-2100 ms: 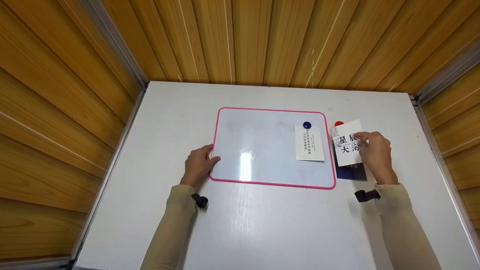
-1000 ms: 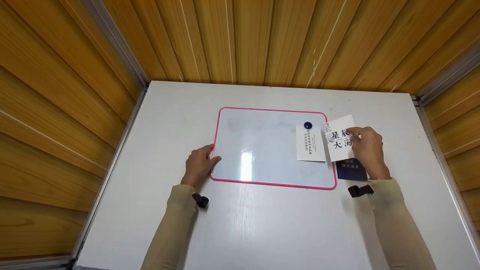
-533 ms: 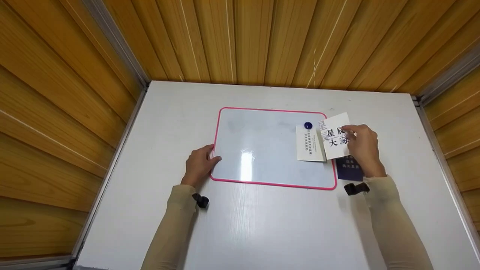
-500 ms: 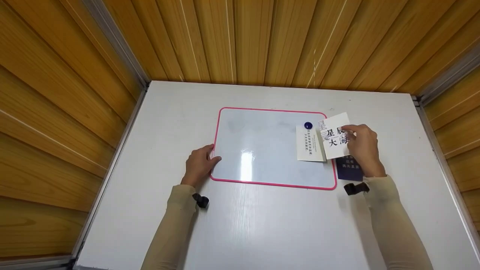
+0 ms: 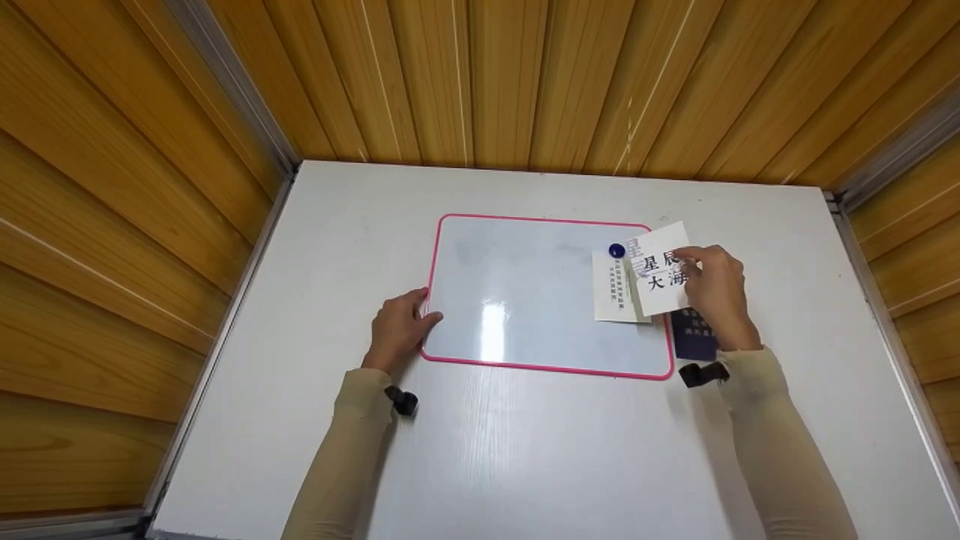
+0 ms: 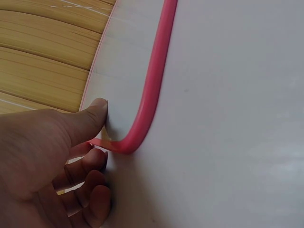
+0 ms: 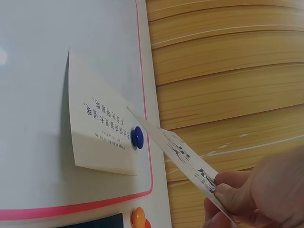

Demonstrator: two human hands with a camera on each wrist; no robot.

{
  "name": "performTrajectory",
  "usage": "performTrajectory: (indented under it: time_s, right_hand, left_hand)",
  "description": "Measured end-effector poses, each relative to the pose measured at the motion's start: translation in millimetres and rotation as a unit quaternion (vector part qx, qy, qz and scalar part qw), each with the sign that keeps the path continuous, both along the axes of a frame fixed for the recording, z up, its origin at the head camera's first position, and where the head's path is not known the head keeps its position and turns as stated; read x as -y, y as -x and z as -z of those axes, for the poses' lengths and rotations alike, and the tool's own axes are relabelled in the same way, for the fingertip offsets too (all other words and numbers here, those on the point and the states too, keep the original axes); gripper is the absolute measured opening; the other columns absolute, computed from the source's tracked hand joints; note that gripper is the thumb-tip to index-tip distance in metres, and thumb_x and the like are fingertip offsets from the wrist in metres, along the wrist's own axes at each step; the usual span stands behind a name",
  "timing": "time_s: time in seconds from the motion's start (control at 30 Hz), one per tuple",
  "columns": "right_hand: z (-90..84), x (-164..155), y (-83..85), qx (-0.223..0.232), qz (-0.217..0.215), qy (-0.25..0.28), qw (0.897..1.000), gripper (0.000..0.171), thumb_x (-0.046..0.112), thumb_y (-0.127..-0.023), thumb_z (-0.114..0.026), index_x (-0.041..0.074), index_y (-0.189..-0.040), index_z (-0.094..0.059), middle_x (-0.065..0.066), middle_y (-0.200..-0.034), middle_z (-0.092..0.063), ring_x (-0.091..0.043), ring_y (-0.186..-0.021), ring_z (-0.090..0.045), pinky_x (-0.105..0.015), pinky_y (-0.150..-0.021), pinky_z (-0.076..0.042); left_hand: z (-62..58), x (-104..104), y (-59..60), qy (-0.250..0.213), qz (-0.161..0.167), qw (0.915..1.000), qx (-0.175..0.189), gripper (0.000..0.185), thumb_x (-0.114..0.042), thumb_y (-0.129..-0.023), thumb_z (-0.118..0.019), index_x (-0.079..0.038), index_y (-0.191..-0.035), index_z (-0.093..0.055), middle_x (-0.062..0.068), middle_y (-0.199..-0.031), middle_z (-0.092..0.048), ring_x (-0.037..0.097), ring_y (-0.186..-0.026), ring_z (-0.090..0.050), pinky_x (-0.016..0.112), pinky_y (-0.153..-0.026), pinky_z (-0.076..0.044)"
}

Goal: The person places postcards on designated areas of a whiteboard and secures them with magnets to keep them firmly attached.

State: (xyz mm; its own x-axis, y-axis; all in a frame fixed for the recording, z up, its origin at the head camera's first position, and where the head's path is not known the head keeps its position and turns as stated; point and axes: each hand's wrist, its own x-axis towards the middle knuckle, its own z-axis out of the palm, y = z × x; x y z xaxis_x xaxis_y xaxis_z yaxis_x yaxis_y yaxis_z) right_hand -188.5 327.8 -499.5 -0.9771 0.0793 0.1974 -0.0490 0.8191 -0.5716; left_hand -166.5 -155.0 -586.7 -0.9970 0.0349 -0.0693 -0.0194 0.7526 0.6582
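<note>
A small whiteboard (image 5: 525, 315) with a pink frame lies on the table. My left hand (image 5: 395, 330) grips its left edge, thumb over the frame and fingers curled at the side, as the left wrist view shows. Between thumb and fingers my right hand (image 5: 720, 289) pinches a white card (image 5: 654, 298) with large dark Chinese characters. That card is tilted above the board's right edge and overlaps, from the head view, another white card (image 5: 609, 300). A round blue magnet (image 5: 616, 250) sits at the top of this second card, whose lower end lifts off the board.
Right of the board lies a dark blue card (image 5: 694, 343) with pale writing, partly under the right hand. In the right wrist view an orange magnet (image 7: 138, 217) and a red magnet (image 7: 148, 223) appear near it. Wood-panelled walls (image 5: 495, 82) surround the white table (image 5: 525, 457).
My right hand has carried the pinched card leftward, from above the dark blue card to over the board's right edge and the magnet-held card. The left hand keeps its place.
</note>
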Motion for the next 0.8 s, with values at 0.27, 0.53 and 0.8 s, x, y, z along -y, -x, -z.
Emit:
performTrajectory:
  time_s: [0.27, 0.53, 0.8]
  right_hand:
    - [-1.7, 8, 4.5, -0.004, -0.006, 0.004, 1.000, 0.033, -0.015, -0.093, -0.056, -0.005, -0.119, -0.073, -0.030, -0.108, -0.065, -0.048, -0.103, -0.060, -0.059, -0.085, -0.045]
    - [-3.1, 15, 8.8, -0.002, -0.010, 0.004, 1.000, 0.033, -0.014, -0.093, -0.056, -0.005, -0.120, -0.073, -0.031, -0.110, -0.066, -0.046, -0.105, -0.061, -0.058, -0.086, -0.048]
    - [-5.0, 22, 10.1, 0.016, -0.015, 0.006, 1.000, 0.034, -0.013, -0.095, -0.056, -0.004, -0.123, -0.072, -0.030, -0.112, -0.064, -0.045, -0.107, -0.060, -0.056, -0.086, -0.048]
  left_hand:
    - [0.0, 0, -0.6, -0.017, -0.004, 0.9998, 0.005, 0.059, -0.028, -0.092, -0.078, -0.008, -0.144, -0.060, 0.009, -0.105, -0.072, 0.024, -0.090, -0.057, 0.042, -0.085, -0.052]
    - [0.7, 1, 0.2, -0.001, 0.000, 1.0000, -0.003, 0.058, -0.029, -0.091, -0.079, -0.008, -0.142, -0.062, 0.007, -0.093, -0.070, 0.023, -0.084, -0.056, 0.040, -0.078, -0.051]
    - [-0.2, 1, -0.3, 0.005, 0.004, 0.9999, -0.008, 0.058, -0.030, -0.092, -0.079, -0.008, -0.143, -0.062, 0.005, -0.088, -0.066, 0.022, -0.080, -0.053, 0.039, -0.074, -0.048]
